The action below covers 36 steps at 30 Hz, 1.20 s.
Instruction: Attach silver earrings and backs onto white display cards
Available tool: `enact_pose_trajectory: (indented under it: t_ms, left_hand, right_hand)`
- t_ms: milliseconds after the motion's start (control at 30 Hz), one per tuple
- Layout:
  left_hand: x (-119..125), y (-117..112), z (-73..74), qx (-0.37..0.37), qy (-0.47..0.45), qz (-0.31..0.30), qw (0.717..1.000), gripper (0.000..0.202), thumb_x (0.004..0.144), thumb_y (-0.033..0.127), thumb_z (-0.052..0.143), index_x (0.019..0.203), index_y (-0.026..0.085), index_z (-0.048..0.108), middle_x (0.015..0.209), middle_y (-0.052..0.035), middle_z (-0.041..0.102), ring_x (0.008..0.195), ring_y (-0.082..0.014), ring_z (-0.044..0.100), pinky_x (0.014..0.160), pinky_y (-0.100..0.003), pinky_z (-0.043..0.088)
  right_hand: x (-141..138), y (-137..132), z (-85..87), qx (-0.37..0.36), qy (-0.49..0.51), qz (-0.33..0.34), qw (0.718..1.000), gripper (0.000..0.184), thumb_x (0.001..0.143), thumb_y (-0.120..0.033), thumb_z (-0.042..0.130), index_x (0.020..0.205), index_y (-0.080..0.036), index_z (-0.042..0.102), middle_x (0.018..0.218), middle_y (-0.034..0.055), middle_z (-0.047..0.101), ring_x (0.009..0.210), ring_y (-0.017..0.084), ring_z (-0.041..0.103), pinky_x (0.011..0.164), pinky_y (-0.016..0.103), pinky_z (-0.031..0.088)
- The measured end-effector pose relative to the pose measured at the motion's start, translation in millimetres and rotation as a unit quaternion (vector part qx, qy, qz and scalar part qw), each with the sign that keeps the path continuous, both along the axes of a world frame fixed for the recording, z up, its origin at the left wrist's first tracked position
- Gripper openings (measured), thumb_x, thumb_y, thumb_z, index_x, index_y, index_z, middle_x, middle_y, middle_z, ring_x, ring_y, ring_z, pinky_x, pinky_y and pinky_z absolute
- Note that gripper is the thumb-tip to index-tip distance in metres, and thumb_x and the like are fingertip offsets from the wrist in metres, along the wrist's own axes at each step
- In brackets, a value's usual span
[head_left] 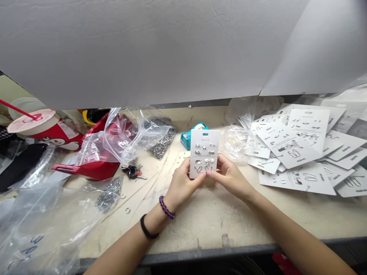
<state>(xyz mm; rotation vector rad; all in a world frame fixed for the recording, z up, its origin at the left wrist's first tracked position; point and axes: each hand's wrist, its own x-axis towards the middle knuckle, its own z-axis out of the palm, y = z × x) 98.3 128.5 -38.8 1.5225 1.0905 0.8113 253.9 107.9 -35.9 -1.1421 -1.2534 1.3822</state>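
Note:
I hold a white earring card upright over the middle of the table, its face with several small metal earrings turned toward me. My left hand pinches its lower left edge, thumb at the bottom. My right hand grips the lower right corner, fingers curled behind the card. Both thumbs meet near the bottom row of hoops. A purple bead bracelet and a black band sit on my left wrist.
A pile of filled earring cards spreads at the right. A teal tape dispenser stands behind the card. At the left are clear plastic bags, a red tray, keys and a red cup with straw. Loose hoops lie on the table.

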Motion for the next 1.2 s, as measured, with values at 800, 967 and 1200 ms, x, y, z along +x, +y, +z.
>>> enact_pose_trajectory:
  t_ms: [800, 967, 1200]
  left_hand:
    - [0.5, -5.7, 2.3, -0.08, -0.193, 0.005, 0.978, 0.038, 0.089, 0.036, 0.036, 0.123, 0.021, 0.035, 0.127, -0.0083, 0.047, 0.111, -0.0208, 0.049, 0.09, -0.034, 0.044]
    - [1.6, -8.2, 2.7, -0.005, -0.157, -0.046, 0.987, 0.038, 0.09, 0.032, 0.034, 0.126, 0.019, 0.038, 0.131, -0.0076, 0.044, 0.119, -0.0206, 0.041, 0.099, -0.033, 0.035]
    - [2.3, -8.9, 1.7, 0.009, -0.083, -0.055, 0.995, 0.032, 0.089, 0.035, 0.034, 0.109, 0.015, 0.049, 0.096, -0.0074, 0.057, 0.079, -0.0161, 0.053, 0.069, -0.028, 0.046]
  right_hand:
    - [-11.1, -10.7, 2.3, 0.07, -0.109, -0.019, 0.991, 0.071, 0.073, -0.027, 0.065, 0.13, -0.028, 0.024, 0.125, 0.0088, 0.042, 0.082, 0.017, 0.057, 0.066, 0.031, 0.051]
    - [-10.5, -9.9, -0.9, 0.043, -0.134, -0.068, 0.988, 0.079, 0.069, -0.037, 0.069, 0.131, -0.025, 0.022, 0.122, 0.0097, 0.045, 0.08, 0.018, 0.057, 0.063, 0.032, 0.05]
    - [-7.9, -5.0, -12.5, 0.059, -0.114, -0.104, 0.986, 0.058, 0.075, -0.036, 0.063, 0.122, -0.027, 0.03, 0.113, 0.0066, 0.051, 0.075, 0.017, 0.058, 0.06, 0.03, 0.048]
